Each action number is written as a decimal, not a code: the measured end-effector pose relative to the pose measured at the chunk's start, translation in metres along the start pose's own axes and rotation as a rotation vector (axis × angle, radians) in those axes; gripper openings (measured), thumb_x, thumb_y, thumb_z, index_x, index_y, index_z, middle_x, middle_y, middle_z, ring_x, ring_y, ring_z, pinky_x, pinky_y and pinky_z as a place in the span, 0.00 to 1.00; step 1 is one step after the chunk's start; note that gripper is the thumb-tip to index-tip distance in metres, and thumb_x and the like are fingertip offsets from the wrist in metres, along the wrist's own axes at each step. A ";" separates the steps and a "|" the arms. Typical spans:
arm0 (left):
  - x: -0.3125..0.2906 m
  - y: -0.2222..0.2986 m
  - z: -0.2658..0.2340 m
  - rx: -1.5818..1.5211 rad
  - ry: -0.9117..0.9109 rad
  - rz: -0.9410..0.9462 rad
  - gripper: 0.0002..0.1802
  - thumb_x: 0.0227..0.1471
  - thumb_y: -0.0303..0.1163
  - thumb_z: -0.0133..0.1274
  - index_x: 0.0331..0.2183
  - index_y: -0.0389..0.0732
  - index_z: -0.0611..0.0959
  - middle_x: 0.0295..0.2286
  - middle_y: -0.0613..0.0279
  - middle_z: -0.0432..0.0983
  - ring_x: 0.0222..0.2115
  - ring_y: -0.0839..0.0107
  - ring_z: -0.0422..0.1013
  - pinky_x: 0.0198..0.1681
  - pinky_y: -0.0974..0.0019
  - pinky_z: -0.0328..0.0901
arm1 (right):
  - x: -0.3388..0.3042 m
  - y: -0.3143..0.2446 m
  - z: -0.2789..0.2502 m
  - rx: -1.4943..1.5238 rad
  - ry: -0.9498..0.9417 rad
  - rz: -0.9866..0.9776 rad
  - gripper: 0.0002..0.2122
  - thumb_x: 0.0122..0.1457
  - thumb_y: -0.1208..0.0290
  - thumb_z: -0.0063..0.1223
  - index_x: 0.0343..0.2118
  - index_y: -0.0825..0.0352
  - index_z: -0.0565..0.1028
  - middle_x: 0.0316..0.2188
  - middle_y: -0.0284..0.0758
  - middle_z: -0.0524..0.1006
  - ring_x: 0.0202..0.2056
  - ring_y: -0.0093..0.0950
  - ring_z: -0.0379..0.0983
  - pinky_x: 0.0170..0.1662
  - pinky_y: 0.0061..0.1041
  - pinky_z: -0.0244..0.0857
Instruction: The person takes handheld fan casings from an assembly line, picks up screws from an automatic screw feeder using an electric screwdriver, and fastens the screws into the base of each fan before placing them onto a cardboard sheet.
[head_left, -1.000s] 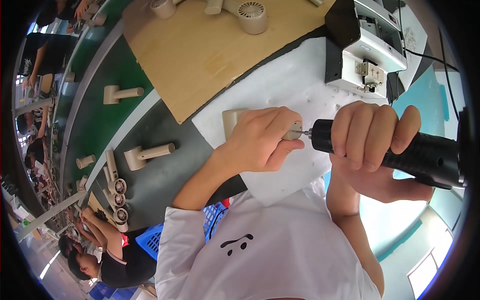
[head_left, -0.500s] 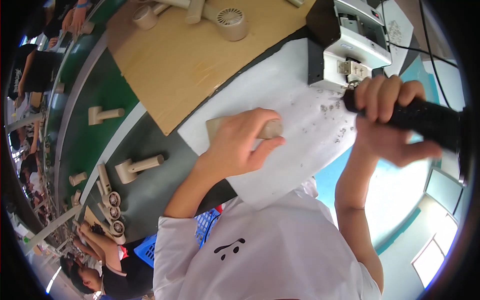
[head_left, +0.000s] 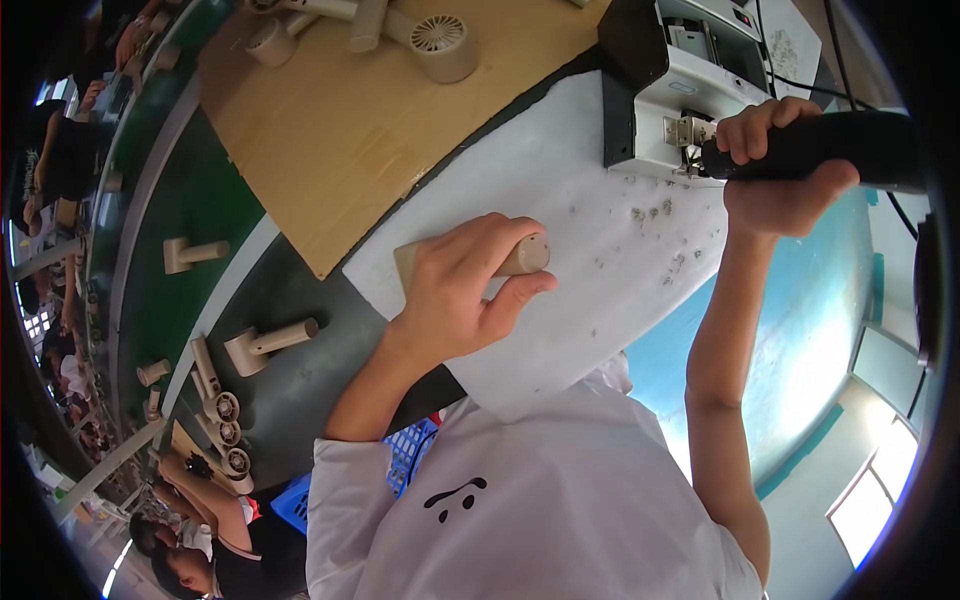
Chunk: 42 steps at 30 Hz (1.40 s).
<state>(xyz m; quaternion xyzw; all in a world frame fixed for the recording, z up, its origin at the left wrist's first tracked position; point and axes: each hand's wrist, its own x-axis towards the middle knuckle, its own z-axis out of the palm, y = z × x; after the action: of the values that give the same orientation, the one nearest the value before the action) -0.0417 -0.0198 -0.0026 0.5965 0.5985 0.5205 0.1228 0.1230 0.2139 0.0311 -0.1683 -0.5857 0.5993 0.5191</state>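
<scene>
My left hand (head_left: 450,295) is closed round a beige handheld fan (head_left: 530,254), which lies on a white sheet (head_left: 540,340). Its round handle end points right, between thumb and fingers; my palm hides much of the rest. In my right hand (head_left: 768,195) is a black electric screwdriver (head_left: 850,148), gripped with the fingers wrapped over it. The driver's tip is at the metal outlet of a white and black screw feeder (head_left: 645,125); whether a screw sits on the tip is too small to tell. Small loose screws (head_left: 652,212) are scattered on the sheet.
Several beige fans lie on brown cardboard (head_left: 320,150) at the far side. Another fan (head_left: 270,343) rests on the dark table, near a fan group (head_left: 225,410). A green conveyor (head_left: 215,190) carries more fans. Co-workers (head_left: 215,510) sit at left. Black cables (head_left: 835,50) hang at right.
My right hand has moved the screwdriver up and away from me, from above the screws to the feeder's outlet. My left hand keeps its hold on the fan, nearly unmoved.
</scene>
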 end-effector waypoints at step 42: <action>0.057 -0.112 -0.099 0.865 0.218 -0.229 0.27 0.50 0.49 0.52 0.29 0.30 0.83 0.25 0.41 0.78 0.30 0.46 0.75 0.36 0.51 0.69 | 0.007 -0.016 -0.006 0.321 -0.269 -0.089 0.39 0.48 0.24 0.40 0.37 0.65 0.65 0.20 0.30 0.62 0.22 0.23 0.57 0.32 0.27 0.55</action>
<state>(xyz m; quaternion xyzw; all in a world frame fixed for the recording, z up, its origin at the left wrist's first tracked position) -0.1981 0.0094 -0.0189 0.4647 0.8323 0.2654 -0.1445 0.1317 0.2189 0.0461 0.0240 -0.5536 0.6786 0.4822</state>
